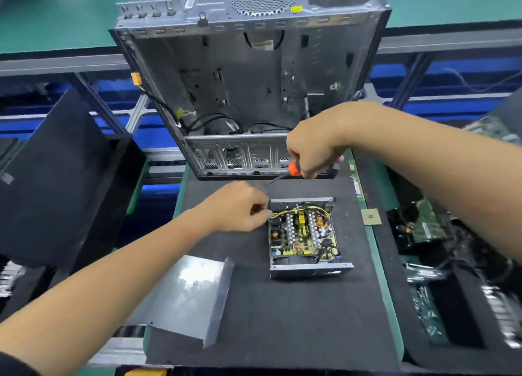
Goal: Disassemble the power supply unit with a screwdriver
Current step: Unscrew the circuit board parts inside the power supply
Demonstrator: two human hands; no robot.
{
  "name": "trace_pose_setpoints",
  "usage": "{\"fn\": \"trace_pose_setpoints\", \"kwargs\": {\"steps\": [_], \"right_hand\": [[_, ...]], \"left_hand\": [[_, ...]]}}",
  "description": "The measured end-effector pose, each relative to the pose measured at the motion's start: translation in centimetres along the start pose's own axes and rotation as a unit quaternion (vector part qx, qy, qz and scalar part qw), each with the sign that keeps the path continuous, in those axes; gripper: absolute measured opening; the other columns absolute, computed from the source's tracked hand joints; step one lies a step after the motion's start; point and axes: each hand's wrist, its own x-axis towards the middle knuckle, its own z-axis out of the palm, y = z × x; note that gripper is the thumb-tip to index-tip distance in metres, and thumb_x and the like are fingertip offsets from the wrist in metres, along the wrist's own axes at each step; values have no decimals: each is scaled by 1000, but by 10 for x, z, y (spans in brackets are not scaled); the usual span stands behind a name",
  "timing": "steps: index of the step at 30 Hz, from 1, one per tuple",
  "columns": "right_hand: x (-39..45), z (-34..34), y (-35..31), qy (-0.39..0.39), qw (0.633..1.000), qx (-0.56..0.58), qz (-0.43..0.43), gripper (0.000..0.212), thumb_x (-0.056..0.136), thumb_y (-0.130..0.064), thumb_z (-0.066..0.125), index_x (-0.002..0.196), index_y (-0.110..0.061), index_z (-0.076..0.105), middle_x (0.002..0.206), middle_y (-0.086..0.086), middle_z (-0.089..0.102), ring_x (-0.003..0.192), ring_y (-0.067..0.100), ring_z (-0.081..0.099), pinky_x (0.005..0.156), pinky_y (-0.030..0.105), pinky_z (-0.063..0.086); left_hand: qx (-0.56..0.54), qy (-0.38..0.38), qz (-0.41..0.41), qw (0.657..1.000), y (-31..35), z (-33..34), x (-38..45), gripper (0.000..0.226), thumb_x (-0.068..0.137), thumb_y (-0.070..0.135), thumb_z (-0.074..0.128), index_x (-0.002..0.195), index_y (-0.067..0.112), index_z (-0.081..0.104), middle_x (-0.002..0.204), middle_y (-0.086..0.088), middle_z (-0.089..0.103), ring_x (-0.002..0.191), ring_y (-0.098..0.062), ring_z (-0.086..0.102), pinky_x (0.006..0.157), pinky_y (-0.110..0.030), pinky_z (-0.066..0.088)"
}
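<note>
Screws were the job at that moment, and the power supply unit (306, 235) sat open on the black mat (282, 313) of my surface, its lid (187, 293) lying apart to the left. My right hand (313, 146) was curled tight round the screwdriver (285, 173), with its orange grip poking out and the thin tip pointing down and left, up in the air above the box's far left corner. My left hand (240, 207) had its fingers bent at that same corner, touching the edge by the yellow wires; I could not tell if it pinched something small. To do this step well, I thought I should keep the box from sliding with my left hand, set the tip straight into the screw, and push down before turning, so it would not slip onto the board. Behind the box stood a big empty computer case (248, 73). It had a little yellow sticker, but no words anywhere were clear enough to read.
</note>
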Motion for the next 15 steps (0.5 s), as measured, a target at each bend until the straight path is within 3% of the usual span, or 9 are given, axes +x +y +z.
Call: {"fn": "trace_pose_setpoints", "kwargs": {"steps": [3, 6, 10, 13, 15], "right_hand": [[-17, 3, 8, -30, 999, -5, 12, 24, 82, -23, 64, 95, -3, 66, 70, 9, 63, 48, 21, 57, 53, 24, 45], [-27, 12, 12, -42, 999, -20, 7, 22, 83, -24, 65, 97, -7, 64, 74, 9, 70, 48, 20, 58, 52, 23, 43], [-32, 28, 15, -65, 998, -23, -2, 10, 83, -21, 64, 83, -11, 61, 32, -3, 49, 49, 21, 56, 51, 22, 38], [-35, 39, 17, -95, 995, -23, -7, 17, 83, -22, 64, 72, -12, 57, 31, -3, 48, 45, 19, 55, 52, 23, 41], [-37, 48, 15, -111, 994, -12, -10, 16, 83, -23, 66, 76, -10, 61, 37, -3, 52, 38, 15, 54, 51, 22, 43]], "left_hand": [[-27, -105, 56, 993, 27, 6, 13, 23, 86, 39, 63, 71, 20, 63, 62, 12, 56, 57, -6, 47, 58, -24, 36], [-59, -210, 57, 974, 43, 20, 31, 18, 81, 41, 71, 82, 23, 67, 75, 12, 66, 66, -4, 53, 62, -23, 41], [-76, -295, 38, 952, 45, 34, 46, 20, 79, 41, 73, 89, 24, 68, 78, 8, 69, 69, -3, 57, 61, -14, 39], [-92, -382, 41, 919, 43, 40, 54, 14, 84, 35, 70, 89, 23, 66, 81, 0, 69, 75, -21, 64, 59, -15, 37], [-118, -398, 34, 909, 41, 42, 57, 11, 84, 31, 71, 80, 29, 61, 76, 2, 66, 73, -28, 63, 60, -21, 40]]}}
